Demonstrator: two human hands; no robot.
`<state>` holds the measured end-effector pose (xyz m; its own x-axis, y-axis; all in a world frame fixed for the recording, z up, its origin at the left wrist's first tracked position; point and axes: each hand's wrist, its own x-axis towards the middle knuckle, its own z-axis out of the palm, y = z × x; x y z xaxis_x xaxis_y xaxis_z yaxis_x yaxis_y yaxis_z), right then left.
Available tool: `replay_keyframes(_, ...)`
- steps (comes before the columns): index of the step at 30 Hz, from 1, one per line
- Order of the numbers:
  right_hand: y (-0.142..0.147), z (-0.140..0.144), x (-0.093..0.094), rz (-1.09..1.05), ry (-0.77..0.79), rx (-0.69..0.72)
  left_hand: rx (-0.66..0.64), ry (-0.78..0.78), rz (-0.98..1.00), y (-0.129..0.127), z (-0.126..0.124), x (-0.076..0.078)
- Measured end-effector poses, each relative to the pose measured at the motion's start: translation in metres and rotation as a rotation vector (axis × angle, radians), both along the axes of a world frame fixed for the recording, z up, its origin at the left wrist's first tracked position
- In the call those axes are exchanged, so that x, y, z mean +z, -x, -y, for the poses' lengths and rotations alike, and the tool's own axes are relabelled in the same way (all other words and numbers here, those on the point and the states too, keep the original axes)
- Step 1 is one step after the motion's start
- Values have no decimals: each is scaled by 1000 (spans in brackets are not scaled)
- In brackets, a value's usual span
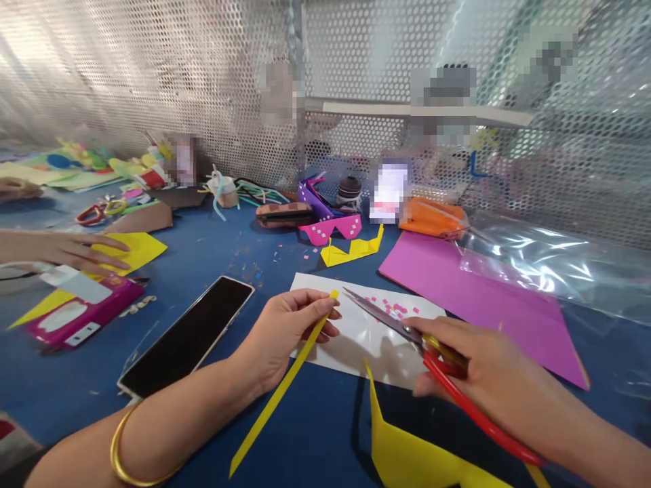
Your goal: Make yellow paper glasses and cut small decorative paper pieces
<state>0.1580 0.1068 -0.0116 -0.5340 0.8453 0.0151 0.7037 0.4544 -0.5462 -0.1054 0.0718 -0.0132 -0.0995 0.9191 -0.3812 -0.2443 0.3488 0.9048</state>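
My left hand [287,332] pinches the top end of a long narrow yellow paper strip [277,396] that slants down toward me. My right hand [475,359] grips red-handled scissors [407,332]; their blades point left toward the strip's tip, a short gap away, and whether the blades are apart is unclear. Both hands hover over a white sheet [363,332] dotted with tiny pink paper squares. A cut yellow paper piece [407,454] lies at the near edge below the scissors.
A phone [190,335] lies face up on the blue table [213,247] left of my arm. A magenta sheet [478,291], clear plastic [554,261], pink and yellow paper glasses [333,228] and craft clutter sit behind. Another person's hand [76,249] rests on yellow paper at left.
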Motion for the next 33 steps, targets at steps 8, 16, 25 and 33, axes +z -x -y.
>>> replay_keyframes(8, 10, 7, -5, -13, -1, 26, -12, 11, 43, -3, 2, -5)
replay_keyframes(16, 8, 8, -10, -56, 83, 53, 11, 22, 39, -7, 5, -4)
replay_keyframes(25, 8, 9, -9, -62, 175, 76, 32, 55, 91, -7, 4, -6)
replay_keyframes(33, 10, 7, -7, -36, 217, 103, 46, 71, 31, -8, 3, -3)
